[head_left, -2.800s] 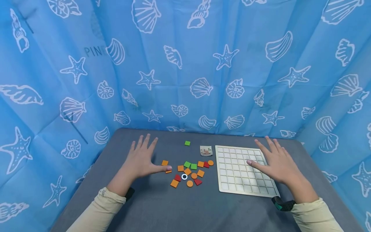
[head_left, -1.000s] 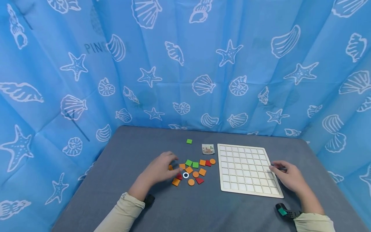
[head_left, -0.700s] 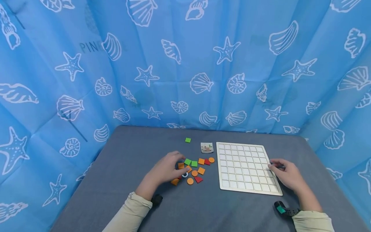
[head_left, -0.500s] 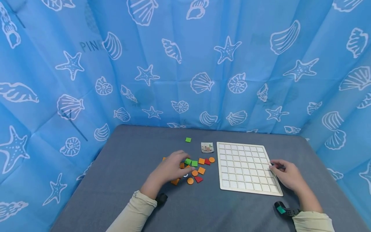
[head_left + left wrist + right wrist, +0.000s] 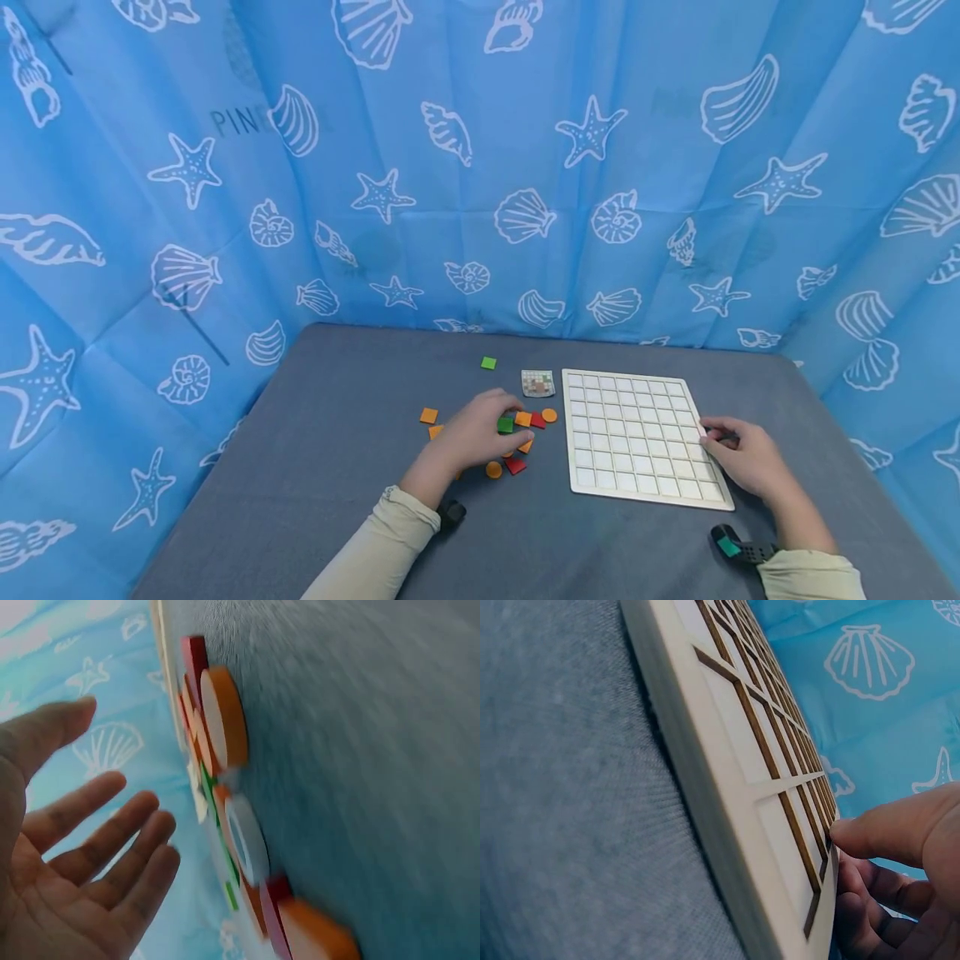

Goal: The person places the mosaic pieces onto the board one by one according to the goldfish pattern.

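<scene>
- The green tile [image 5: 506, 425] was seen lying on the table [image 5: 562, 550], left of the board, framed by the thumb and fingers of the left hand [image 5: 471, 433]; whether it was touched could not be told.
- The left hand had been carried rightward across the cluster in the last second. By this, two orange squares [image 5: 428, 415] were uncovered on the cluster's left, while pieces nearer its middle were covered. The work was judged to be at the reaching stage.
- The left fingers were loosely spread and nothing was grasped by them, as was shown from the left wrist.
- Close to the green tile, another orange square [image 5: 523, 418], a red piece [image 5: 538, 421] and an orange disc [image 5: 550, 415] were strung out toward the board.
- The gridded board [image 5: 637, 446] was left unmoved toward the table's right edge.
- The right hand [image 5: 750, 460] was kept at the board's right rim, fingers curled; whether the rim was pinched or merely touched could not be told.
- A small printed card [image 5: 537, 383] was placed left of the board, and a lone green tile [image 5: 488, 363] was set nearer the table's far edge.
- The head view of the white ring [image 5: 257, 840] was blocked by the left hand.
</scene>
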Demonstrator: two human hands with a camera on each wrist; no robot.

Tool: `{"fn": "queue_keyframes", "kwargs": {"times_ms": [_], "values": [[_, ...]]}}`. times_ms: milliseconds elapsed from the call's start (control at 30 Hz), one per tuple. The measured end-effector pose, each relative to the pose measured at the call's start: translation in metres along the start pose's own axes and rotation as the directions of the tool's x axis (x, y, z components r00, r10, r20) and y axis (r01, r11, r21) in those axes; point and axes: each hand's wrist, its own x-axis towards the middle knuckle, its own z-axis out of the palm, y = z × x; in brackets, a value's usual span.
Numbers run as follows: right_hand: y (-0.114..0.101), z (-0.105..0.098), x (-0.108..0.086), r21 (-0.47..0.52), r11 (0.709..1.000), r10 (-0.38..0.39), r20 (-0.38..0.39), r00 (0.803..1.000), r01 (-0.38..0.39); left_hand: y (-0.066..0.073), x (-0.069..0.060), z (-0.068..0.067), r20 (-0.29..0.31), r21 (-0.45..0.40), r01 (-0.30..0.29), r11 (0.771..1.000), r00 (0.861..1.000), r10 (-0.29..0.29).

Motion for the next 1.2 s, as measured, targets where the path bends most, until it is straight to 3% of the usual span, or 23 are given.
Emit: {"fn": "queue_keyframes", "kwargs": {"times_ms": [233,433,967,1200], "values": [[0.003,0.001,-0.002,0.002,1.0,0.01,0.007,1.0,-0.01,0.01,0.023,0.019,-0.017,0.04,0.019,0.999,1.0,-0.019],[0.002,0.001,-0.003,-0.004,1.0,0.006,0.001,1.0,-0.006,0.018,0.038,0.024,-0.003,0.034,0.024,0.999,1.0,-0.024],[0.002,0.001,0.002,0.01,1.0,0.018,-0.034,0.999,-0.018,0.021,0.058,0.032,0.027,0.161,0.066,0.985,0.997,-0.071],[0.004,0.002,0.003,0.015,1.0,0.021,-0.029,0.999,-0.02,0.021,0.062,0.036,0.039,0.186,0.055,0.981,0.997,-0.063]]}}
